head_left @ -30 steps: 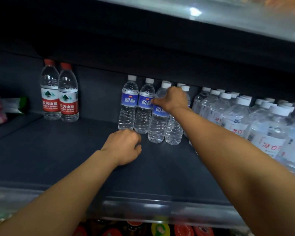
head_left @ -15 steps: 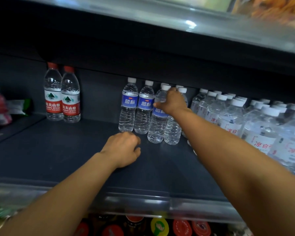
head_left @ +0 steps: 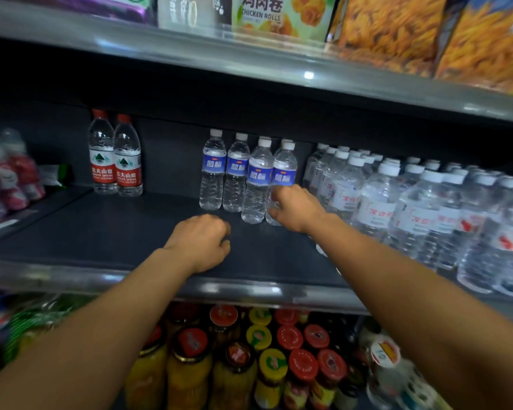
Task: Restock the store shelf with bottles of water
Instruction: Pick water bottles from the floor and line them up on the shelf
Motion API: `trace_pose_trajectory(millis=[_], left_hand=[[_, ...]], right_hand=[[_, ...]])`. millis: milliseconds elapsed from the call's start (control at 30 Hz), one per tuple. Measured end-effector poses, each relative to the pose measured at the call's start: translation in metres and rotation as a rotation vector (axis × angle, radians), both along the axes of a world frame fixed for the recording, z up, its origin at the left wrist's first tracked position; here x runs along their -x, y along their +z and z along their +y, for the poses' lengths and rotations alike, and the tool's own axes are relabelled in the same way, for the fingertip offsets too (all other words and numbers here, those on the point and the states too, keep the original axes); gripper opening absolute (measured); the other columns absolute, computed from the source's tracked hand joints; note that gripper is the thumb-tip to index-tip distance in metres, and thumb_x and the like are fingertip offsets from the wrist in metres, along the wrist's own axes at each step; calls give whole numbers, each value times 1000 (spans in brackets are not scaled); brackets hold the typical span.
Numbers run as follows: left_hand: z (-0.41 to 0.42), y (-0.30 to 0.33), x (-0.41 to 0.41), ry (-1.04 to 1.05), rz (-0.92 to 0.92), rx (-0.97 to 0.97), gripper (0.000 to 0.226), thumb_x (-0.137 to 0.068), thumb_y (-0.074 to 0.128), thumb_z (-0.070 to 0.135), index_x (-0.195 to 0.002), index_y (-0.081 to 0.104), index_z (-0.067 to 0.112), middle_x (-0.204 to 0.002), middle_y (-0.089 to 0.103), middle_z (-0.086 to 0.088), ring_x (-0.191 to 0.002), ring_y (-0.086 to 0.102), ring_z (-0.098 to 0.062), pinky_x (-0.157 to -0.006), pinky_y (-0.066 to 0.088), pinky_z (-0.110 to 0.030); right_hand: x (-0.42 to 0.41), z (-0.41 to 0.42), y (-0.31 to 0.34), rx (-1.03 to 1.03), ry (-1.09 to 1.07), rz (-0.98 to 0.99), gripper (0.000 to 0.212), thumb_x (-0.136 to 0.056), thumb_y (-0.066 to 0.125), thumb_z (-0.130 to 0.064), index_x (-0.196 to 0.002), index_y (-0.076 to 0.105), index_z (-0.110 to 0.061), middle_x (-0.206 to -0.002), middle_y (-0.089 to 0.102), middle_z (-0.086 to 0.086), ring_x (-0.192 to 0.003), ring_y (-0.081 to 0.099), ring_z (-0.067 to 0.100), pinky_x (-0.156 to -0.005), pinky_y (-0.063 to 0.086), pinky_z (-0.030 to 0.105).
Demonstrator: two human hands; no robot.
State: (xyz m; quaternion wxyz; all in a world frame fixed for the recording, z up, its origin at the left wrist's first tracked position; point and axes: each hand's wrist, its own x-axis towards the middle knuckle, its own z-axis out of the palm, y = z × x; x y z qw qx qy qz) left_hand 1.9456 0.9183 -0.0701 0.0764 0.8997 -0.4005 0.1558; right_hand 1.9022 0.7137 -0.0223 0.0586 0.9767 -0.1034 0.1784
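Four blue-labelled bottles (head_left: 246,176) are seen standing upright toward the back of the dark shelf (head_left: 116,232), near its middle, their long axes vertical and white caps up; two stand further back and two slightly forward, all close together. The rightmost blue-labelled bottle (head_left: 283,173) is touched low on its body by the right hand (head_left: 295,208), whose fingers are curled about its lower half, though how fully it is gripped cannot be told, since the fingertips are hidden behind the hand. The bottle thus lies directly ahead of that hand and rises above it, so any coming shift is judged to turn on a push or pull at the base without tipping the tall body. The left hand (head_left: 202,241) is rested on the shelf nearer its front edge, fingers loosely curled and holding nothing, just short of the row. A dense block of white-capped bottles (head_left: 397,202) fills the shelf's right end, cut off by the frame, and two red-labelled bottles (head_left: 114,161) stand at the back left. Blurred jars (head_left: 249,350) are made out on the shelf below
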Motion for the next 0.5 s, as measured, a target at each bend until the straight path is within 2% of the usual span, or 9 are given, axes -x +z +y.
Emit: trace_pose_trajectory(millis=[167, 300, 500], left_hand=[[15, -8, 59, -9, 0, -19, 27, -94, 48, 33, -111, 62, 17, -116, 59, -3, -105, 56, -27, -76, 45, -34], [21, -23, 108, -22, -7, -21, 26, -91, 49, 31, -109, 62, 18, -116, 60, -5, -107, 56, -30, -81, 48, -37], [22, -77, 173, -69, 57, -55, 29, -89, 48, 35, -110, 63, 21, -119, 61, -6, -111, 57, -29, -84, 50, -38]], right_hand=[[73, 25, -32, -31, 85, 55, 27, -93, 54, -29, -109, 51, -8, -107, 62, 16, -99, 58, 38, -77, 50, 44], [135, 44, -66, -60, 142, 35, 21, -94, 51, -27, -106, 50, -10, -110, 59, 12, -100, 56, 35, -73, 45, 39], [220, 65, -134, -123, 175, 46, 22, -92, 49, -23, -109, 52, -11, -112, 60, 11, -105, 54, 33, -77, 43, 38]])
